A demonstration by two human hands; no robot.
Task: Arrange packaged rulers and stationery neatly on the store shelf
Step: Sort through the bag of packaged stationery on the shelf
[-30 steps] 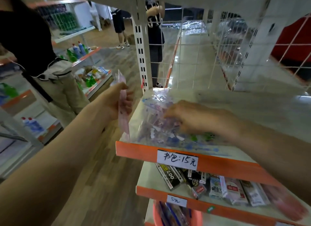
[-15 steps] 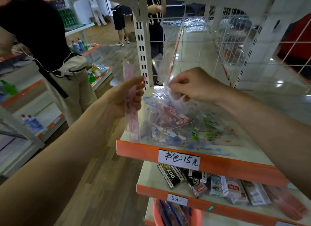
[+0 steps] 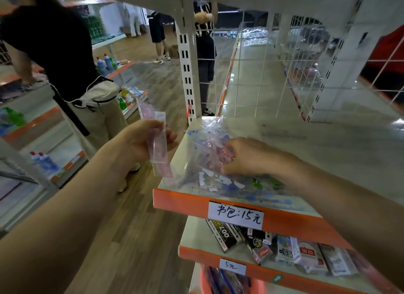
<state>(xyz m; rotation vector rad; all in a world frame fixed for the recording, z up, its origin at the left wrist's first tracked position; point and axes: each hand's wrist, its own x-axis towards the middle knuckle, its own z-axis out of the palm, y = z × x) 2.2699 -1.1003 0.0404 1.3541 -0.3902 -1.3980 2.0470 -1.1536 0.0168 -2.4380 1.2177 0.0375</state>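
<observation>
Just off the shelf's left front corner, the left hand [image 3: 140,146] pinches a packaged ruler [image 3: 157,150] upright between thumb and fingers. On the shelf [image 3: 185,203] at that corner lies a clear bag [image 3: 196,169] of packets. The right hand [image 3: 249,159] curls down onto it, actual grip not discernible.

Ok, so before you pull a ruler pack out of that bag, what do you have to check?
1. Left hand has a firm hold on the ruler packs: ok, its fingers curl round them.
2. Right hand has hold of one pack only: cannot tell, its fingertips are buried among the packs and blurred.
3. Clear bag lies on the shelf: ok, though it sits near the front corner.
4. Room on the shelf to lay packs: ok, bare surface shows to the right of the bag.
5. Person in the black top is out of the way: ok, standing off to the left in the aisle.
</observation>
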